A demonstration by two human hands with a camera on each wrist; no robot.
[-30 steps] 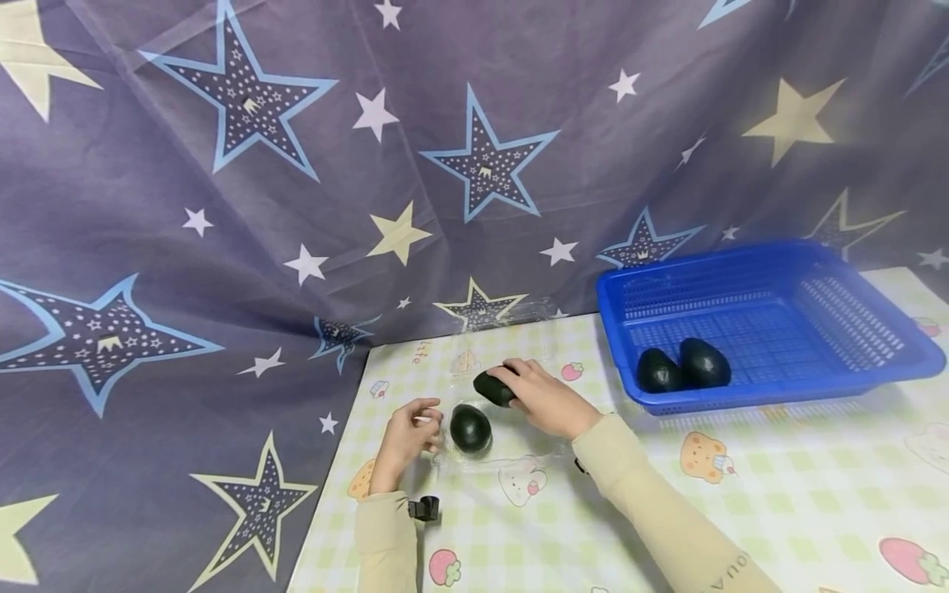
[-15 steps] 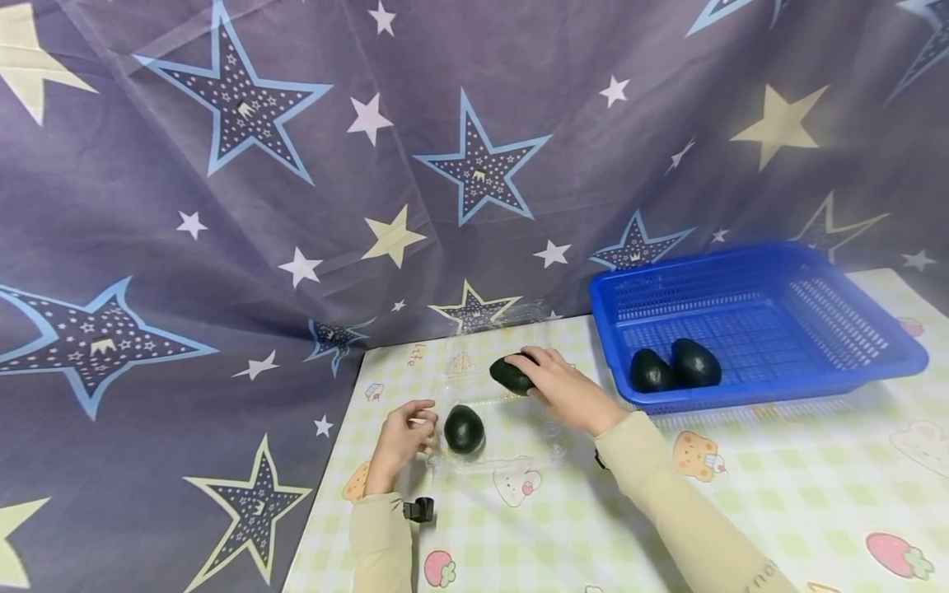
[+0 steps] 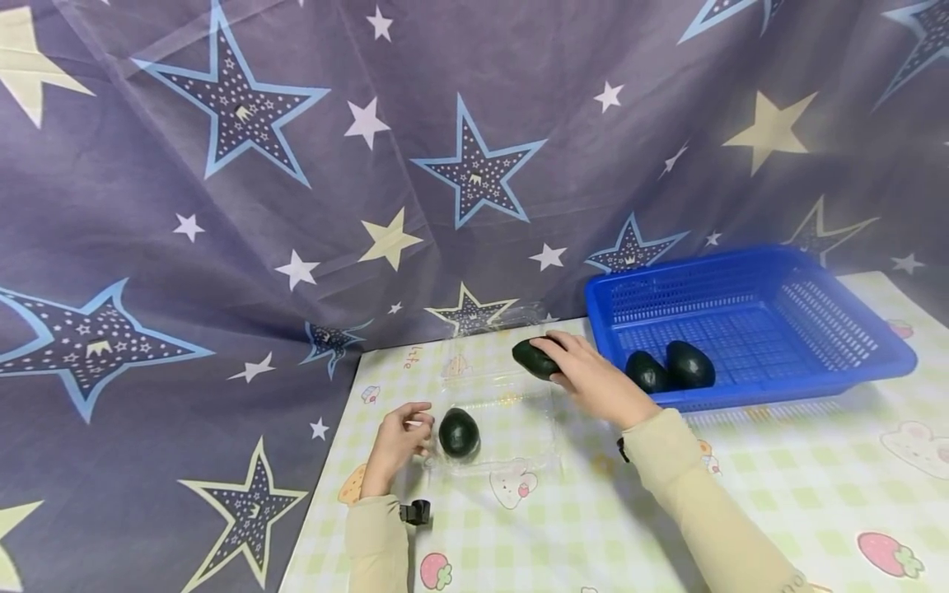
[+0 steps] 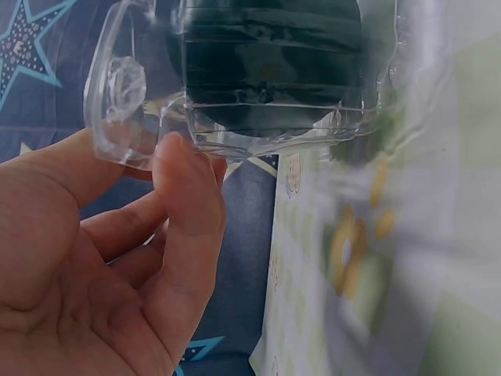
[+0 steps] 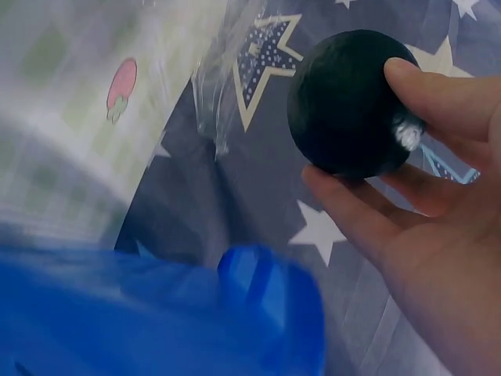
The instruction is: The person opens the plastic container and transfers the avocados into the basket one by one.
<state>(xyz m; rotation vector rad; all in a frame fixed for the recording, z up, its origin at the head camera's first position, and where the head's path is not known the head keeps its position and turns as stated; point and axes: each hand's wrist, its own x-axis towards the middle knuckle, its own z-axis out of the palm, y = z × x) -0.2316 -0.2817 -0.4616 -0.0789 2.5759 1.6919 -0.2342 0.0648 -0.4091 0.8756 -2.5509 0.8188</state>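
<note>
Right hand (image 3: 593, 380) grips avocado (image 3: 535, 359), fingers curled round it, lifted off table (image 3: 778, 494), at 9 o'clock of blue basket (image 3: 853, 362). Two avocados (image 3: 670, 369) lie inside basket, touching. Left hand (image 3: 396, 445) pinches edge of clear tray (image 3: 519, 420) between thumb and fingers. Fourth avocado (image 3: 459, 433) sits in tray, at 3 o'clock of left hand. Table cover: pale green check, cartoon strawberries. Star-print purple cloth (image 3: 296, 165) hangs behind, draping down at table's 9 o'clock.

Dark green avocados (image 3: 459, 433), blue basket (image 3: 875, 362), star-patterned purple backdrop (image 3: 222, 206).
</note>
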